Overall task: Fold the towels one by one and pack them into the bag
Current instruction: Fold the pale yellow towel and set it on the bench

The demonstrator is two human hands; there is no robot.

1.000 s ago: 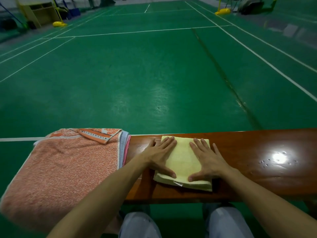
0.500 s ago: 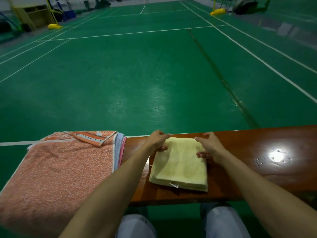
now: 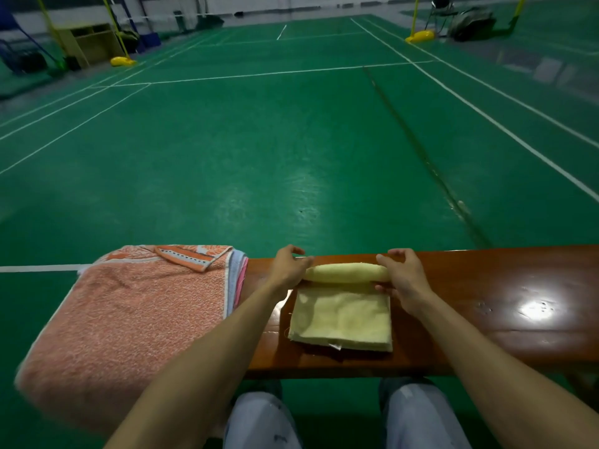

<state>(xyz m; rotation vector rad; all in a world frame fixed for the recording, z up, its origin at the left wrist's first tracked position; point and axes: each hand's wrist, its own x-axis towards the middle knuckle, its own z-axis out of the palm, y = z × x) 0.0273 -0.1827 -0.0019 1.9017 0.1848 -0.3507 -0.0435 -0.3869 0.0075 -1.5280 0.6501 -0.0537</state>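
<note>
A pale yellow towel (image 3: 342, 315) lies folded on the brown wooden bench (image 3: 486, 303). Its far edge is curled into a tight roll that runs left to right. My left hand (image 3: 288, 267) grips the roll's left end, and my right hand (image 3: 402, 277) grips the right end with the thumb under it. An orange patterned towel (image 3: 129, 312) lies on top of a stack of other towels at the bench's left end. No bag is in view.
The bench stands on a green court floor with white lines (image 3: 39, 268). My knees (image 3: 408, 416) are under the bench's near edge. Yellow net-post bases (image 3: 419, 36) and a shelf (image 3: 87, 43) are far away at the back.
Both hands went from lying flat on the yellow towel to its far edge, took hold there, and have rolled that edge toward me into a tube.
</note>
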